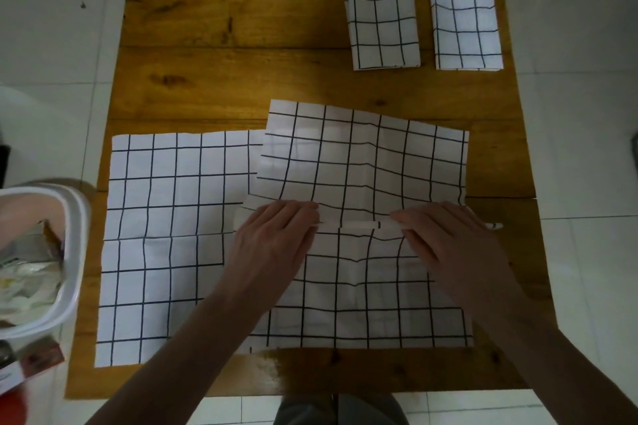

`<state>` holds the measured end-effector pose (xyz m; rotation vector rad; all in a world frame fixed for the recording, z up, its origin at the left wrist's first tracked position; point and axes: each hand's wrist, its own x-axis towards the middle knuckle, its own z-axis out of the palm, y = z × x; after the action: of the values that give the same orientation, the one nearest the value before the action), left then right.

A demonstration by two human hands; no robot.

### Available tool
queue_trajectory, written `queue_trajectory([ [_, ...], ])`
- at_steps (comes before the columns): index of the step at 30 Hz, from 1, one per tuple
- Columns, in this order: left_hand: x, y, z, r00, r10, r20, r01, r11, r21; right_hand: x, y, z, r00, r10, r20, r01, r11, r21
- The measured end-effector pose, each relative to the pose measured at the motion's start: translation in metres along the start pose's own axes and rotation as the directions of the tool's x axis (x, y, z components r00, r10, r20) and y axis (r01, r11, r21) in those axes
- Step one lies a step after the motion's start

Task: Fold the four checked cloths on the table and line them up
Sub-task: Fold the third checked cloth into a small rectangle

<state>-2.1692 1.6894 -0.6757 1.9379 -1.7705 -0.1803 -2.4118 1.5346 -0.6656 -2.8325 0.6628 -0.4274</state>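
Note:
Four white cloths with a black grid lie on the wooden table. Two folded cloths sit side by side at the far right, one left of the other. An unfolded cloth lies flat at the near left. The fourth cloth lies in the middle and overlaps the flat one's right side. My left hand and my right hand rest on this cloth's middle, fingers closed on a hemmed edge that runs between them. The hands hide part of the hem; its tip shows beyond my right hand.
A white plastic bin with paper and wrappers stands off the table's left edge. A small box lies below it, with something red at the bottom left corner. Pale floor tiles surround the table. The table's far left shows bare wood.

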Motion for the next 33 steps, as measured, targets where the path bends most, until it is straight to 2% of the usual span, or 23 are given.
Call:
queue_trajectory([
  [4, 0.004, -0.006, -0.018, 0.998, 0.034, 0.049, -0.034, 0.999, 0.008, 0.008, 0.004, -0.016, 0.999, -0.051, 0.011, 0.051, 0.999, 0.006],
  [9, 0.008, -0.002, -0.037, 0.998, 0.058, 0.007, -0.058, 0.998, 0.005, 0.025, 0.000, -0.031, 0.996, -0.082, 0.021, 0.081, 0.994, 0.068],
  [17, 0.031, -0.025, -0.074, 0.985, 0.090, 0.149, -0.099, 0.994, 0.054, 0.060, 0.007, -0.066, 0.997, -0.073, -0.023, 0.076, 0.988, 0.134],
  [21, 0.052, -0.028, -0.100, 0.992, 0.085, 0.090, -0.091, 0.994, 0.061, 0.075, 0.017, -0.088, 0.998, -0.051, -0.040, 0.055, 0.994, 0.095],
  [25, 0.077, -0.030, -0.127, 0.995, 0.102, 0.013, -0.103, 0.990, 0.101, 0.092, 0.027, -0.111, 0.991, -0.111, -0.078, 0.110, 0.994, -0.020],
  [30, 0.094, -0.029, -0.152, 0.970, 0.197, -0.146, -0.171, 0.970, 0.171, 0.097, 0.028, -0.139, 0.956, -0.170, -0.241, 0.127, 0.975, -0.184],
  [33, 0.084, -0.028, -0.148, 0.962, 0.224, -0.157, -0.193, 0.962, 0.191, 0.079, 0.025, -0.137, 0.937, -0.207, -0.281, 0.149, 0.966, -0.212],
])
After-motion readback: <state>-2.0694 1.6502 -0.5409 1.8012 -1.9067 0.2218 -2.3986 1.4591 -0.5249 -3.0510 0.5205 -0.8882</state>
